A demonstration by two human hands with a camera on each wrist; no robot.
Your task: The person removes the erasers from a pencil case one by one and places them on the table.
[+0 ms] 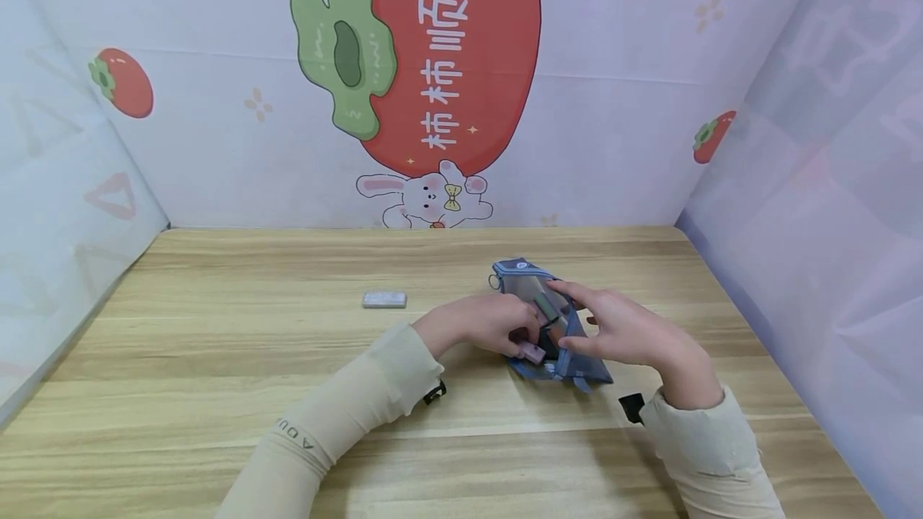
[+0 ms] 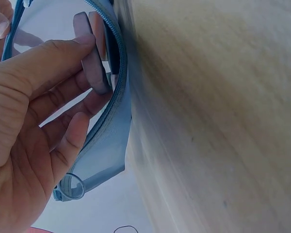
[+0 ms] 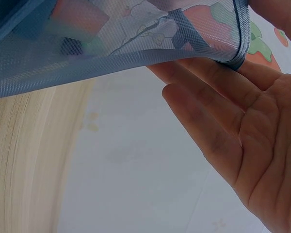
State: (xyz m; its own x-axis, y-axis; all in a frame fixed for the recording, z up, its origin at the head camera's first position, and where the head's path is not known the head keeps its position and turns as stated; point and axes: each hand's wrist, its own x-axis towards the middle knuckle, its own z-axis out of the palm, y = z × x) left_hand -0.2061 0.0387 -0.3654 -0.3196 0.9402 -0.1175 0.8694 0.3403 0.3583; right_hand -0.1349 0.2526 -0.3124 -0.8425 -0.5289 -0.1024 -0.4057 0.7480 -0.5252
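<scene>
A blue mesh zipper pouch (image 1: 551, 319) lies on the table (image 1: 216, 391), a bit right of the middle and closer to the back edge than the front edge. It looks soft and light, like it would flop and fold if you picked it up by one corner. You can see through the mesh, and there are small things inside, one orange and one dark. The zipper (image 2: 117, 82) is open along one side. The left hand (image 1: 485, 325) pinches a small pinkish-grey stick (image 2: 89, 53), maybe an eraser, right at the open mouth of the pouch. The stick looks hard and smooth, so it could slip if held loosely. The right hand (image 1: 626, 333) has its fingers (image 3: 203, 73) almost straight under the far edge of the pouch, with the thumb on top, keeping the mouth held up. The best place to hold the pouch seems to be the thick cloth band by the zipper, not the thin mesh. A small silver ring (image 2: 73, 185) hangs at one end of the pouch. A little grey block (image 1: 384, 299) sits by itself on the table, well apart, toward the left. Behind the table is a wall with a big red fruit picture (image 1: 433, 54) and a white bunny (image 1: 433, 200).
</scene>
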